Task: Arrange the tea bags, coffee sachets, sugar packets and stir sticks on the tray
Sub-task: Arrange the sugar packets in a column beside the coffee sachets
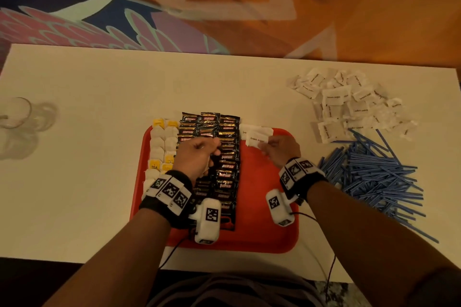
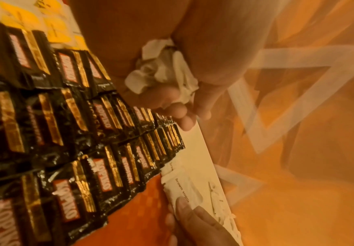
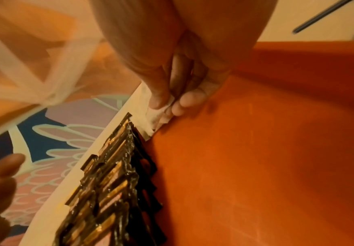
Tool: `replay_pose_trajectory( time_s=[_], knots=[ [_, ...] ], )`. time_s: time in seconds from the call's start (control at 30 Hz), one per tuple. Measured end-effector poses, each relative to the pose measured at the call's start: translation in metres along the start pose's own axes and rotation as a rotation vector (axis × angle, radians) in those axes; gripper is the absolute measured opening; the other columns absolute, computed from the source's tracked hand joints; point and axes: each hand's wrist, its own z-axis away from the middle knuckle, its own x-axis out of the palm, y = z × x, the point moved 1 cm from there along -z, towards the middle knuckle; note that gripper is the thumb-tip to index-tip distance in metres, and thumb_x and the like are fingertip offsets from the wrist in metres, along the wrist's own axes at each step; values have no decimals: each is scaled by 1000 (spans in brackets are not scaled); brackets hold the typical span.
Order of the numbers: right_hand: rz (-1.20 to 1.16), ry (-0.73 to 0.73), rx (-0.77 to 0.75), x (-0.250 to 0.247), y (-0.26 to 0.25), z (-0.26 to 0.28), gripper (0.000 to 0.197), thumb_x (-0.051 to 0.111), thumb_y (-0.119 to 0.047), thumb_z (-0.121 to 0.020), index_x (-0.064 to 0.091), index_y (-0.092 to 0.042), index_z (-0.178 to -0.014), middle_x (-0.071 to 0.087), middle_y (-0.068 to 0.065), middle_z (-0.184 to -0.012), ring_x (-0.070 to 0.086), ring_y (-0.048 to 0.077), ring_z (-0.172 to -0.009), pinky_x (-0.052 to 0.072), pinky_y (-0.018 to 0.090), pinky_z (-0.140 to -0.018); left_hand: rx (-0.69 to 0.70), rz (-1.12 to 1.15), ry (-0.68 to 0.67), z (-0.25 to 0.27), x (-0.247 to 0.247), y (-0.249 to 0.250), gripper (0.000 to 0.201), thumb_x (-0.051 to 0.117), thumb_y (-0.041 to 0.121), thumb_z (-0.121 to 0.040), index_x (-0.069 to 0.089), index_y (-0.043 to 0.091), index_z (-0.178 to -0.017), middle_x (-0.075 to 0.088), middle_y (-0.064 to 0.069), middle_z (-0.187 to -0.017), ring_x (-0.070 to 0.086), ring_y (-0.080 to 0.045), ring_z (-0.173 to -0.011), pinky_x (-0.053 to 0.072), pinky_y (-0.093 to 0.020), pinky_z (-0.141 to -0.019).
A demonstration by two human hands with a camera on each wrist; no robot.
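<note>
- The red tray (image 1: 262, 239) sits at the near edge of the table (image 1: 74, 207), its near right part bare.
- Both hands work over the tray. The left hand (image 1: 197, 157) hovers above the coffee sachets (image 1: 225, 174), fingers curled round a crumpled bunch of white sugar packets (image 2: 163, 71) in the palm.
- The right hand (image 1: 280, 151) pinches one sugar packet (image 1: 257, 139) at the tray's far right corner, laying it beside another just right of the sachets.
- Tea bags (image 1: 159, 147) fill the tray's left strip; the coffee sachets run in overlapped columns down the middle, near to far.
- Right of the tray on the table lie the blue stir sticks (image 1: 374, 174) in a loose heap, and beyond them the pile of loose sugar packets (image 1: 349, 104).
- Risks, as I judge them: the left hand hangs close over the shingled sachets and could nudge a column askew; the bunch in its palm could slip and scatter; the first sugar packets overhang the tray's far rim and may slide off; too wide a sugar row could leave the sticks no room.
</note>
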Motion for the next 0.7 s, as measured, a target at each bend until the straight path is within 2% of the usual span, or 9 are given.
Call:
replay_pose_trajectory(
  time_s=[0.07,0.13,0.27,0.33,0.43,0.5,0.6,0.7],
  knots=[
    [15,-1,14,6,-4,-7,18,71,-32,-86,73,-16,-94,73,0,-82,66,17,-77,52,25,-68,9,-18,26,2,-8,-2,20,63,31,-96,75,15,-94,72,1,-79,54,-16,-60,40,-27,-52],
    [70,-20,17,10,-7,-12,27,70,-33,-87,72,-14,-107,74,1,-92,63,11,-79,43,17,-65,21,-43,48,4,-16,-4,20,62,30,-97,74,14,-95,71,2,-78,53,-14,-57,38,-22,-44],
    [116,4,6,16,-15,-13,37,70,-30,-88,67,-9,-118,72,6,-107,65,18,-102,45,21,-85,18,-18,56,6,-27,-9,20,62,29,-98,74,15,-91,69,3,-74,50,-12,-53,34,-20,-39],
    [127,56,-16,18,-17,-14,35,72,-31,-86,68,-9,-113,71,4,-103,65,18,-101,45,22,-87,5,-11,59,7,-30,-13,22,62,30,-97,73,12,-91,68,1,-73,49,-11,-52,34,-20,-40],
    [134,147,3,21,-16,-14,24,76,-37,-81,66,-18,-90,63,-4,-86,59,13,-82,42,23,-73,-13,-15,61,7,-31,-18,26,63,31,-96,72,8,-91,67,-3,-75,49,-15,-54,35,-23,-44],
    [143,172,20,22,-15,-14,26,77,-41,-78,61,-21,-80,60,-7,-81,57,11,-75,43,25,-68,-23,-23,63,7,-31,-21,27,63,32,-96,71,7,-90,66,-5,-76,49,-16,-55,35,-24,-45],
    [150,166,39,20,-12,-14,31,78,-46,-75,56,-24,-74,61,-4,-82,59,15,-77,50,30,-71,-26,-15,54,7,-29,-21,26,62,32,-97,71,8,-92,66,-3,-75,49,-15,-54,34,-24,-42],
    [145,171,24,14,-13,-10,33,78,-47,-74,55,-23,-73,60,-8,-78,56,10,-71,41,23,-57,-37,10,42,8,-24,-16,30,58,36,-99,70,9,-94,65,-2,-74,49,-13,-53,33,-22,-39]
  ],
)
